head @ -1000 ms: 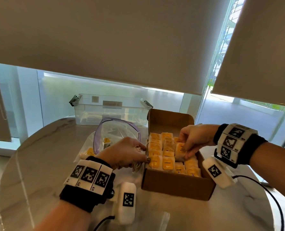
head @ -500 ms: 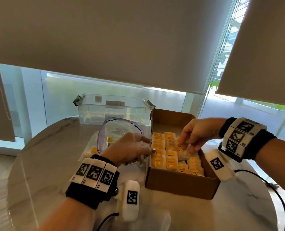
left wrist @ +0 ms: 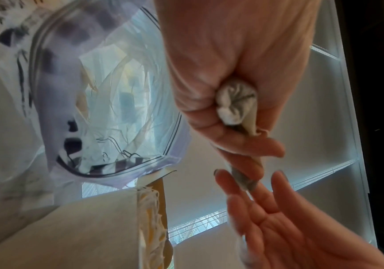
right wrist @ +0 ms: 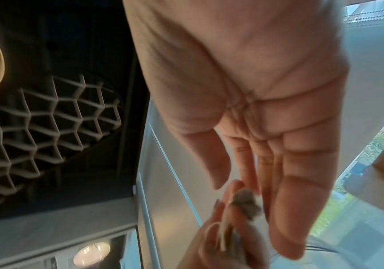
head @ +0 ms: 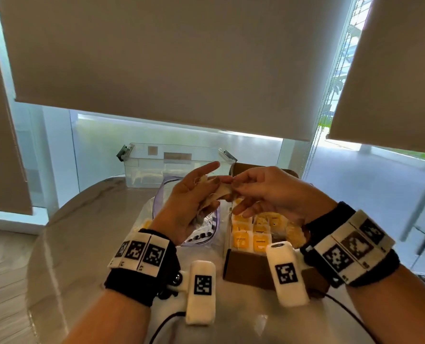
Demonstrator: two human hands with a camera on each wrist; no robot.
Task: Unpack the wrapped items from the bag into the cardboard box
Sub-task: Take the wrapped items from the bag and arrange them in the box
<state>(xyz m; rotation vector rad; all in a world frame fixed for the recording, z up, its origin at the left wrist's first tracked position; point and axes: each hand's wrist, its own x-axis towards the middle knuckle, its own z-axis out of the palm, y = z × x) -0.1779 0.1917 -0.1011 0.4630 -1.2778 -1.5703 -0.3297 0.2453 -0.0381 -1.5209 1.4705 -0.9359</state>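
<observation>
A pale wrapped item (head: 222,192) is held up between both hands, above the gap between the bag and the box. My left hand (head: 194,194) grips it in its curled fingers, index finger pointing out. In the left wrist view the item's bunched white end (left wrist: 236,105) sits in that fist. My right hand (head: 256,189) pinches the item's other end (right wrist: 243,202) with thumb and fingertips, other fingers straight. The clear zip bag (head: 189,234) lies open on the table below the left hand. The cardboard box (head: 251,269), packed with several yellow wrapped items (head: 258,234), stands to its right.
A clear plastic bin (head: 171,167) stands at the back of the round marble table (head: 82,244), behind the bag and box. Roller blinds hang over the windows beyond. Cables run from my wrist cameras across the table's near edge.
Both hands have risen from the box and bag and met in the air. The right hand left the box; the two hands now hold one wrapped item between them.
</observation>
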